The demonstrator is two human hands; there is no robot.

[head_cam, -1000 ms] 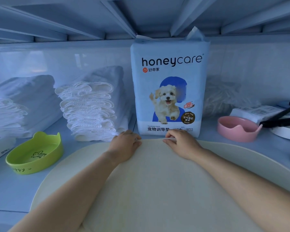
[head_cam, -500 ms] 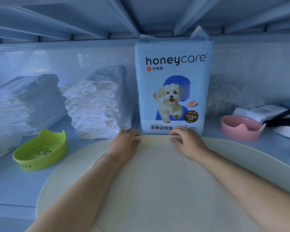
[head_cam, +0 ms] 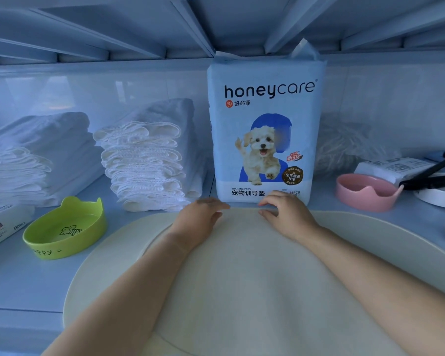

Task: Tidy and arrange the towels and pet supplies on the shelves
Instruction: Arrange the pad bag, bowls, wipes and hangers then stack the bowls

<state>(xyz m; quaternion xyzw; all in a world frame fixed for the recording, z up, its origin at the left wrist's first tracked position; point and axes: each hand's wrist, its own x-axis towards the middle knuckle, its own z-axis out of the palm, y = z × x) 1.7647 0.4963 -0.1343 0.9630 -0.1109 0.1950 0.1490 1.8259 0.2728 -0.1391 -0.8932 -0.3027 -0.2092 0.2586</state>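
Shifted forward since the earlier frame, at far edge of mat (head_cam: 242,283) on shelf (head_cam: 23,283): left hand (head_cam: 199,220) and right hand (head_cam: 287,214), fingers loosely bent, holding nothing. Just beyond, upright pad pack (head_cam: 265,124); nearer to right hand.

Pale blue-white shelf (head_cam: 16,286), flat board w/ front lip at bottom left. Upper shelf (head_cam: 113,27) underside close overhead, w/ ribs (head_cam: 190,24) running front to back. Glossy white back wall (head_cam: 113,88) w/ soft reflections. Cool bluish light, evenly spread.
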